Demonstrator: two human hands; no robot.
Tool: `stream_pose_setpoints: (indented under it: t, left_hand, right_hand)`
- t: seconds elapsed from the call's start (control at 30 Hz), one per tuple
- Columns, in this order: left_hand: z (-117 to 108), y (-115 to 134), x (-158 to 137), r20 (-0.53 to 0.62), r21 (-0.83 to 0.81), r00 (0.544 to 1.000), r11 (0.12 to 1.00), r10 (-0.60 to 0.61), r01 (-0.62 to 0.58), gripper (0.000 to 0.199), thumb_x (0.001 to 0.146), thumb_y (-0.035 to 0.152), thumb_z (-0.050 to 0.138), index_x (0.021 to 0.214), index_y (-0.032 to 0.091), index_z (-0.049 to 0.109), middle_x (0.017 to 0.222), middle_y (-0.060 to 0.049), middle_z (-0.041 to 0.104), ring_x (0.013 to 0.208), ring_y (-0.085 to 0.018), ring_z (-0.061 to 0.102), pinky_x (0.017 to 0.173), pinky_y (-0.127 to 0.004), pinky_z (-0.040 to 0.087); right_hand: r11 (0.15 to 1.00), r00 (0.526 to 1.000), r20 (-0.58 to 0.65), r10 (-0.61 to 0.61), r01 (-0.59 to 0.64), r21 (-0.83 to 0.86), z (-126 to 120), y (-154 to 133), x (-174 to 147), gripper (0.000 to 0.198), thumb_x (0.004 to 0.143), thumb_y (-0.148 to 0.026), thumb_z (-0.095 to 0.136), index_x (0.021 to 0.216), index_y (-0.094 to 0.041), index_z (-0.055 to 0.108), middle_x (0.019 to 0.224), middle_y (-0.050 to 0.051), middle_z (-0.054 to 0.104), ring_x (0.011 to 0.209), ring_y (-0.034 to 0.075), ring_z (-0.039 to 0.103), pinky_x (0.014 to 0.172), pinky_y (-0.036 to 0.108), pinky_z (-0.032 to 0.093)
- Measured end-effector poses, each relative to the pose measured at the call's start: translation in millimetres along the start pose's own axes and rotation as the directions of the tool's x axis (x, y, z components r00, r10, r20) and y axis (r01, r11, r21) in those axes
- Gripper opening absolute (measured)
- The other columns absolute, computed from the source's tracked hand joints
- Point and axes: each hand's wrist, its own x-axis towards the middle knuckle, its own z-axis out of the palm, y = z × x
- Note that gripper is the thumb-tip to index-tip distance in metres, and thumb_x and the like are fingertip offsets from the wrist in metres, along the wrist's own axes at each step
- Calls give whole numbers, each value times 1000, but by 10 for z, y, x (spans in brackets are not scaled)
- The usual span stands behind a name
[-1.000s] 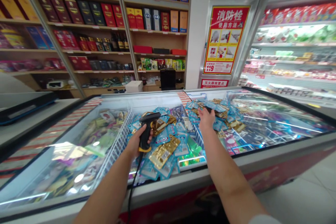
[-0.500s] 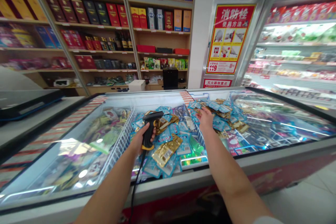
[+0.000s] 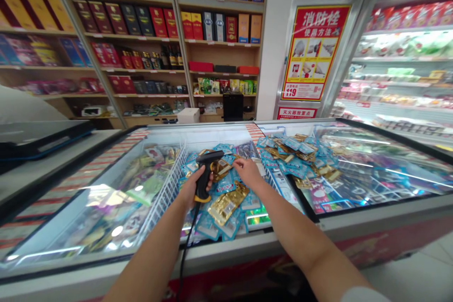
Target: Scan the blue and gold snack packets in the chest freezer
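A black and yellow barcode scanner point(image 3: 203, 183) is gripped in my left hand point(image 3: 191, 189), its head pointing right over the packets and its cable hanging down. My right hand point(image 3: 249, 173) is closed in a pinch at the right edge of a gold packet point(image 3: 222, 169), just beside the scanner head. Below lies another gold packet point(image 3: 226, 206), flat with a white barcode label facing up. Blue packets point(image 3: 208, 226) lie loosely around and beneath it in the freezer's middle section. A second pile of blue and gold packets point(image 3: 295, 148) rests on the glass to the right.
The chest freezer point(image 3: 219, 251) stretches across in front of me. A white wire divider point(image 3: 164, 188) borders the left section of frozen bags. Shelves of boxed bottles point(image 3: 134, 21) stand behind, a lit refrigerated cabinet point(image 3: 406, 61) at right. A dark-topped device point(image 3: 42, 139) sits at left.
My right hand has moved left from the pile on the glass to the gold packet near the scanner. My left hand still holds the scanner. The view has shifted slightly.
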Motion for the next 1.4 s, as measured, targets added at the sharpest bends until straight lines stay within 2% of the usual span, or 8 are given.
stream_pose_setpoints:
  t: [0.23, 0.43, 0.57, 0.7, 0.9, 1.1, 1.3, 1.4]
  left_hand:
    - [-10, -10, 14, 18, -16, 999, 999, 38, -37, 27, 82, 38, 63, 89, 12, 63, 66, -2, 61, 46, -8, 51, 38, -18, 39]
    - [-34, -23, 31, 29, -17, 999, 999, 41, -41, 28, 82, 38, 63, 90, 12, 63, 66, -2, 61, 47, -8, 51, 39, -17, 39]
    - [-27, -19, 13, 20, 0, 1000, 1000, 15, -15, 29, 85, 41, 58, 89, 13, 62, 63, -2, 59, 45, -8, 50, 38, -17, 38]
    - [-8, -9, -12, 20, 17, 1000, 1000, 20, -20, 30, 85, 42, 58, 90, 13, 62, 61, -2, 58, 43, -8, 48, 38, -18, 38]
    - [-49, -29, 20, 47, 54, 999, 998, 9, -11, 35, 84, 46, 58, 78, 12, 62, 57, -2, 56, 44, -8, 49, 40, -17, 38]
    - [-20, -3, -10, 46, 78, 999, 997, -13, 9, 38, 83, 48, 58, 74, 12, 62, 57, -2, 56, 43, -8, 48, 40, -17, 36]
    - [-25, -4, -6, 44, 86, 999, 996, -2, -2, 39, 83, 49, 58, 72, 11, 62, 56, -3, 55, 43, -8, 47, 40, -17, 36]
    - [-33, -14, 3, 52, 74, 999, 997, -5, 1, 38, 84, 47, 56, 74, 11, 61, 57, -3, 55, 43, -8, 47, 40, -17, 37]
  right_hand:
    - [995, 995, -23, 97, -97, -6, 165, -22, 29, 22, 78, -43, 68, 74, -21, 72, 79, 5, 72, 79, 21, 65, 74, 29, 44]
    - [977, 982, -7, 191, -189, 101, 182, -31, 42, 35, 70, -49, 74, 92, -22, 70, 81, 4, 72, 75, 20, 66, 69, 29, 45]
    - [975, 980, 47, 192, -196, 104, 205, -31, 52, 26, 65, -37, 78, 84, -22, 71, 77, 2, 71, 72, 19, 65, 69, 30, 47]
    - [925, 970, 49, 237, -241, 292, 243, 44, 81, 18, 64, -22, 74, 81, -19, 71, 73, 2, 70, 68, 17, 65, 68, 29, 49]
    - [857, 947, -120, 298, -210, 470, 31, 209, 155, 17, 67, -18, 63, 81, -18, 71, 75, 3, 71, 71, 18, 65, 71, 31, 51]
    - [885, 853, -403, 333, -135, 446, -233, 306, 169, 23, 70, -25, 59, 89, -17, 68, 85, 4, 69, 80, 19, 63, 82, 33, 49]
    - [771, 930, -130, 344, -202, 604, -109, 333, 135, 62, 50, -18, 75, 110, -18, 63, 106, 5, 67, 87, 20, 64, 81, 33, 51]
    - [771, 932, -197, 303, -118, 626, -125, 294, 143, 64, 55, -16, 71, 118, -18, 59, 99, 4, 68, 84, 18, 65, 81, 32, 50]
